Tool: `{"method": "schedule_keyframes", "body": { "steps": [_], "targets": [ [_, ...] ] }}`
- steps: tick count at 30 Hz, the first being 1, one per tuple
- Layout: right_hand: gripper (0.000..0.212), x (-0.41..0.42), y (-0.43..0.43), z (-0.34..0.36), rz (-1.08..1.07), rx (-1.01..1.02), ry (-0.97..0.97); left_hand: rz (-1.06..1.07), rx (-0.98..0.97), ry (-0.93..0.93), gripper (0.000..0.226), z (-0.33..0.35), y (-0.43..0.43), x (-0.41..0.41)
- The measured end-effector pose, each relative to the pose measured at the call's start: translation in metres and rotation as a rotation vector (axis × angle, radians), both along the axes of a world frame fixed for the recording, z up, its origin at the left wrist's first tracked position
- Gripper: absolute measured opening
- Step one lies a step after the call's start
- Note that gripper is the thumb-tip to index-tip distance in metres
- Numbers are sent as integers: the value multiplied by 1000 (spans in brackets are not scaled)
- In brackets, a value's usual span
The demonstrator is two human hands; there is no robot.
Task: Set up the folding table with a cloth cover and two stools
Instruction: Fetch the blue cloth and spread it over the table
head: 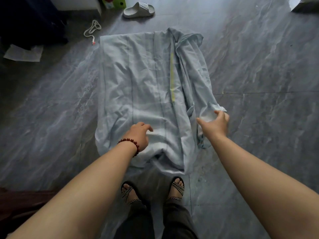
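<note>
A light blue cloth (141, 80) covers a long low shape in the middle of the floor, with a thin yellow strip (172, 78) showing along its right side. My left hand (139, 134), with a red bead bracelet on the wrist, hovers over the cloth's near end with its fingers loosely curled and holding nothing. My right hand (216, 122) reaches to the cloth's near right corner, fingers spread around a bunched fold; a firm grip is not visible. What lies under the cloth is hidden. No stools are in view.
Grey marbled floor tiles (259, 75) surround the cloth. A grey slipper (139, 9) lies at the far end, a white cord (92, 30) and white paper (23, 54) at far left beside a dark object (29, 19). My sandalled feet (153, 190) stand at the near end.
</note>
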State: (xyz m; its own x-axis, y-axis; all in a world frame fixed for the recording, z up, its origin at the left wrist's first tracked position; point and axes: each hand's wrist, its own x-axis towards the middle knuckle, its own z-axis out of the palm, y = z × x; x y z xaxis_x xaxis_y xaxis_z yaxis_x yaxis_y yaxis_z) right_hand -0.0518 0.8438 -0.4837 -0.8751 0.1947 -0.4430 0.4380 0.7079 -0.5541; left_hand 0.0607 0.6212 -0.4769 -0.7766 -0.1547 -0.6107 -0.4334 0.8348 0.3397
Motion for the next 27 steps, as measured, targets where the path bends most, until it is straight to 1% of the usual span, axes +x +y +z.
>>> {"method": "schedule_keyframes", "body": {
  "steps": [3, 5, 6, 8, 12, 13, 16, 18, 20, 21, 22, 24, 25, 27],
  "targets": [
    [113, -9, 5, -10, -47, 33, -142, 2, 21, -17, 33, 0, 9, -12],
    [130, -15, 6, -19, -127, -32, -241, 17, 35, -16, 34, -2, 14, -19],
    [134, -18, 6, -23, -180, -61, -274, 21, 40, -19, 34, -2, 15, -22],
    [133, -22, 7, -25, -252, -82, -327, 22, 44, -29, 35, -3, 18, -26],
    [116, -19, 6, -33, -287, -134, -460, 26, 51, -67, 34, -9, 22, -33],
    [110, -16, 5, -36, -253, -148, -471, 29, 53, -72, 34, -11, 25, -34],
    [84, -2, -1, -42, -27, -149, -505, 15, 66, -78, 33, -14, 34, -34],
    [78, 4, -6, -40, 126, -59, -497, 1, 85, -78, 32, -16, 40, -33],
    [70, 5, -8, -40, 255, 157, -429, -5, 100, -79, 30, -19, 44, -30],
    [63, 3, -7, -40, 295, 234, -385, -7, 101, -87, 30, -20, 44, -29],
    [54, 2, -6, -39, 296, 239, -350, -8, 100, -98, 30, -21, 45, -28],
    [38, 2, -3, -38, 234, 103, -308, 0, 94, -120, 29, -21, 46, -28],
    [35, 4, -3, -37, 206, 18, -293, 17, 96, -128, 29, -20, 47, -28],
    [36, 10, -10, -29, 103, -169, -258, 92, 123, -133, 34, -19, 49, -29]
  ]
}}
